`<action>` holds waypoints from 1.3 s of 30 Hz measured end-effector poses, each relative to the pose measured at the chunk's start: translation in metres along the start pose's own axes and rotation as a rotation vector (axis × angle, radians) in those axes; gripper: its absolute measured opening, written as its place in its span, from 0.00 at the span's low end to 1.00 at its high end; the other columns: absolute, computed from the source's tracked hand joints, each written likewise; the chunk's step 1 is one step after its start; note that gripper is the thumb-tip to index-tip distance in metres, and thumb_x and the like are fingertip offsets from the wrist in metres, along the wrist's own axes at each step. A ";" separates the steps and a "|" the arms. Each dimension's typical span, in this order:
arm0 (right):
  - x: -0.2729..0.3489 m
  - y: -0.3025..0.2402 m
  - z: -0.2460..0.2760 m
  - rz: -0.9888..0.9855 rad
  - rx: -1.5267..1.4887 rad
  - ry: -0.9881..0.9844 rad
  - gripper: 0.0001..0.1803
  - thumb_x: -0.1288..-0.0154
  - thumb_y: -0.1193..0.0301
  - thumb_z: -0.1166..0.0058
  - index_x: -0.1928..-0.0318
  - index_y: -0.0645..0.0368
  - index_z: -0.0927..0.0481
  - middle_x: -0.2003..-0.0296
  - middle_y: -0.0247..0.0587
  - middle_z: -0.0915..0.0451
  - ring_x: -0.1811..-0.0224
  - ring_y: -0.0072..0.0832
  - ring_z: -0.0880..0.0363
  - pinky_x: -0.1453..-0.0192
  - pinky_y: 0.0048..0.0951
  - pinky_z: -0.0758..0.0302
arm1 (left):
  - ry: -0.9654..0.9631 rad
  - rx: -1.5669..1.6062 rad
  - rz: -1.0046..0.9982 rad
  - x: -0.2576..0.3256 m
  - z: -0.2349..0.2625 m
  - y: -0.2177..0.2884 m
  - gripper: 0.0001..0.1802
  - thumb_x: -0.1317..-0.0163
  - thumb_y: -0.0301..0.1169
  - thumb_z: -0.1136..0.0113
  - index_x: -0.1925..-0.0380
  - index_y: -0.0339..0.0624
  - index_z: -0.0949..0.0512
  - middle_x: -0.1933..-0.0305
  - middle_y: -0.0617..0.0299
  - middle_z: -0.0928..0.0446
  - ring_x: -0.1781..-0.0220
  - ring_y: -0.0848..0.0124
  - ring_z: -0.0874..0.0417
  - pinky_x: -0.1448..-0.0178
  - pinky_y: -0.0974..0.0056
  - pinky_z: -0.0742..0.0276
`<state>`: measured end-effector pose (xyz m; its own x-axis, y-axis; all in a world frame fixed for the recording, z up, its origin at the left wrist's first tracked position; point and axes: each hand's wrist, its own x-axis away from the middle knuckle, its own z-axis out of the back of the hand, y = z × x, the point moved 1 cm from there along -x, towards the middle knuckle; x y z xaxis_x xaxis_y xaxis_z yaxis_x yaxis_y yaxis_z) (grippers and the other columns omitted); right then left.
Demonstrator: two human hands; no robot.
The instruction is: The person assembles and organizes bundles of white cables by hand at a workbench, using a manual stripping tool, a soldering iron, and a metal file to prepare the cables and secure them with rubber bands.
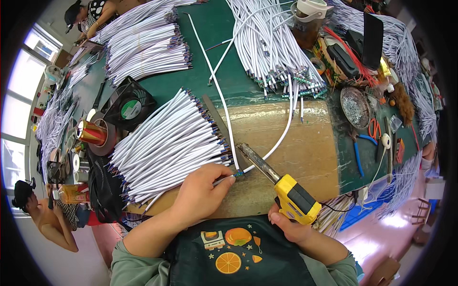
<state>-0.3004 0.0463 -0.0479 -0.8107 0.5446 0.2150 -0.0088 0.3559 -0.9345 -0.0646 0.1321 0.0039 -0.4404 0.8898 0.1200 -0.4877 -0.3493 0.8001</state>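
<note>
1. Left hand (200,190) is pinching a thin solder wire (224,179), feeding its end to the stripped tip of a white cable (224,107) lying on the wooden board (305,148)
2. Right hand (288,224) is gripping a yellow soldering iron (279,183), its tip touching that joint
3. Round metal dish (355,107) is holding grey solder scraps

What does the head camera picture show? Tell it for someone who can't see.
A person's right hand holds a yellow soldering iron with its tip near a white cable's end, which the left hand pinches on a wooden board. Bundles of white cables lie beside them on a green table.
</note>
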 end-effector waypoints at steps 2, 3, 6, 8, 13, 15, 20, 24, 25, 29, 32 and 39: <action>0.000 0.001 0.001 0.010 0.026 -0.010 0.16 0.36 0.77 0.43 0.49 0.61 0.30 0.69 0.39 0.24 0.68 0.24 0.25 0.62 0.27 0.25 | -0.025 -0.017 0.007 -0.002 -0.001 0.000 0.09 0.40 0.29 0.36 0.63 0.36 0.18 0.66 0.54 0.19 0.65 0.64 0.18 0.59 0.63 0.24; 0.000 0.001 0.000 0.012 0.022 -0.007 0.15 0.36 0.77 0.43 0.50 0.62 0.29 0.69 0.40 0.24 0.67 0.24 0.25 0.62 0.27 0.25 | -0.025 -0.017 0.008 -0.002 -0.001 0.000 0.09 0.40 0.29 0.36 0.63 0.36 0.18 0.66 0.54 0.19 0.65 0.64 0.18 0.59 0.63 0.24; 0.001 -0.001 0.000 0.007 0.015 -0.010 0.15 0.37 0.77 0.43 0.51 0.62 0.29 0.69 0.40 0.24 0.67 0.24 0.25 0.62 0.27 0.25 | -0.010 -0.060 -0.048 -0.004 0.000 0.001 0.09 0.41 0.29 0.36 0.63 0.37 0.18 0.65 0.53 0.19 0.63 0.60 0.18 0.57 0.62 0.23; 0.001 -0.006 -0.001 0.000 0.012 -0.016 0.15 0.37 0.77 0.43 0.51 0.62 0.29 0.69 0.39 0.24 0.67 0.24 0.25 0.62 0.27 0.25 | -0.003 -0.082 -0.110 -0.007 -0.001 0.002 0.09 0.41 0.30 0.36 0.63 0.38 0.18 0.64 0.53 0.19 0.62 0.58 0.18 0.57 0.60 0.23; 0.003 -0.011 0.001 -0.028 -0.024 -0.043 0.05 0.35 0.75 0.43 0.61 0.60 0.24 0.68 0.32 0.24 0.65 0.19 0.26 0.60 0.25 0.28 | -0.031 -0.066 -0.081 -0.010 -0.003 0.003 0.09 0.41 0.30 0.36 0.63 0.38 0.18 0.65 0.53 0.19 0.62 0.59 0.18 0.57 0.61 0.23; 0.007 0.003 0.008 0.005 -0.023 -0.045 0.07 0.37 0.75 0.40 0.61 0.60 0.24 0.67 0.32 0.23 0.65 0.20 0.25 0.60 0.25 0.27 | -0.041 -0.054 -0.067 -0.010 -0.003 0.002 0.09 0.42 0.30 0.36 0.63 0.38 0.18 0.66 0.54 0.19 0.62 0.59 0.18 0.57 0.61 0.23; 0.013 0.008 0.011 0.032 -0.195 -0.047 0.13 0.43 0.75 0.34 0.60 0.61 0.24 0.67 0.35 0.22 0.66 0.21 0.23 0.63 0.27 0.25 | -0.018 -0.048 -0.131 -0.009 -0.006 -0.003 0.08 0.42 0.29 0.35 0.63 0.39 0.17 0.68 0.55 0.20 0.67 0.61 0.18 0.62 0.63 0.23; 0.028 0.028 0.028 0.060 -0.103 -0.045 0.15 0.43 0.70 0.33 0.60 0.61 0.25 0.69 0.37 0.22 0.71 0.23 0.24 0.67 0.26 0.26 | 0.031 -0.079 -0.190 -0.009 -0.011 -0.005 0.07 0.43 0.29 0.35 0.64 0.40 0.17 0.70 0.56 0.22 0.69 0.61 0.20 0.65 0.62 0.25; 0.033 0.031 0.032 0.060 -0.015 -0.042 0.16 0.43 0.68 0.33 0.60 0.61 0.25 0.70 0.37 0.23 0.72 0.23 0.24 0.68 0.26 0.27 | 0.058 -0.090 -0.236 -0.009 -0.012 -0.006 0.07 0.43 0.29 0.35 0.65 0.40 0.17 0.71 0.56 0.22 0.70 0.61 0.20 0.66 0.61 0.25; 0.045 0.042 0.038 0.048 -0.009 -0.024 0.16 0.43 0.66 0.33 0.61 0.61 0.25 0.72 0.37 0.23 0.74 0.25 0.25 0.70 0.26 0.28 | 0.094 -0.105 -0.285 -0.009 -0.014 -0.008 0.06 0.43 0.28 0.35 0.67 0.40 0.18 0.73 0.56 0.24 0.72 0.60 0.22 0.67 0.60 0.27; 0.052 0.046 0.042 0.029 0.049 -0.030 0.15 0.43 0.68 0.34 0.61 0.61 0.25 0.72 0.37 0.23 0.74 0.26 0.25 0.70 0.26 0.28 | 0.107 -0.103 -0.302 -0.008 -0.015 -0.009 0.06 0.43 0.28 0.35 0.66 0.40 0.18 0.73 0.57 0.24 0.71 0.60 0.22 0.67 0.61 0.27; 0.056 0.051 0.037 0.047 0.040 0.050 0.17 0.43 0.71 0.35 0.57 0.63 0.27 0.71 0.38 0.22 0.72 0.24 0.24 0.68 0.26 0.26 | 0.117 -0.118 -0.303 -0.007 -0.016 -0.010 0.06 0.43 0.29 0.35 0.66 0.40 0.17 0.72 0.56 0.23 0.70 0.60 0.21 0.66 0.61 0.26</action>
<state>-0.3685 0.0668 -0.0943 -0.7804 0.5976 0.1839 0.0039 0.2988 -0.9543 -0.0688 0.1248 -0.0149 -0.3426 0.9208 -0.1861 -0.6903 -0.1124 0.7147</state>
